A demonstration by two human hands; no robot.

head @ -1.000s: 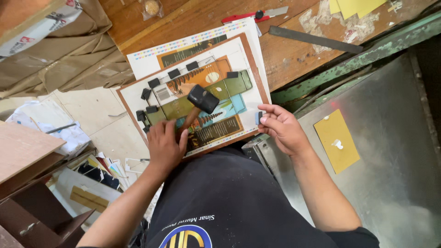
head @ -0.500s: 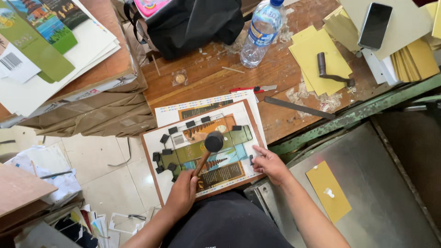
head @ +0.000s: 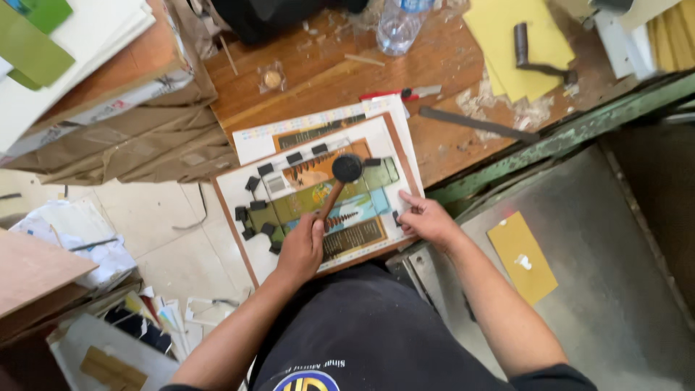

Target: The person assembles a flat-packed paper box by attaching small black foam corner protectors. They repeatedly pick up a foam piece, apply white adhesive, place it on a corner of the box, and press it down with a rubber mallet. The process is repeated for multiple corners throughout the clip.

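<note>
A flat board [head: 239,185] with a printed green, blue and brown sheet and several small black blocks lies across my lap and the wooden table's edge. My left hand [head: 302,245] grips the wooden handle of a mallet [head: 346,169]; its round black head rests over the sheet's upper middle. My right hand [head: 427,219] lies flat on the board's right edge, fingertips pressing the sheet.
The wooden table [head: 318,80] carries a plastic bottle [head: 402,25], yellow sheets [head: 521,43], a red-handled knife [head: 402,94] and a dark metal bar [head: 478,124]. To my right stands a grey metal surface [head: 622,289] with a yellow card [head: 523,257]. Paper litter covers the floor at left [head: 72,239].
My left hand went from lying on the sheet to holding a mallet, whose head now sits on the sheet. My view rose and shifted, showing more of the table.
</note>
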